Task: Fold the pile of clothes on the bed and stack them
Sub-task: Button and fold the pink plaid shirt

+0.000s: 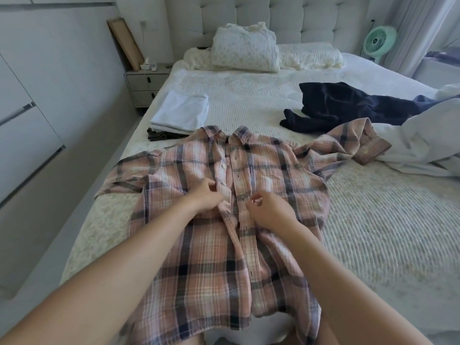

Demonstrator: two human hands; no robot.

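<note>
A pink and navy plaid shirt (268,170) lies spread face up on the bed, collar away from me, sleeves out to both sides. My left hand (205,197) pinches the left button strip near the shirt's middle. My right hand (270,209) pinches the right buttonhole strip just beside it. A stack of folded clothes (180,113), white on top with dark pieces underneath, sits at the bed's left edge beyond the shirt. A dark navy garment (343,103) lies crumpled to the right. A pale blue garment (430,135) is bunched at the far right.
The bed (373,220) has a cream textured cover, with pillows (246,52) against the tufted headboard. A bedside table (146,82) stands on the left, next to white wardrobe doors (32,95). A green fan (379,41) stands at the back right.
</note>
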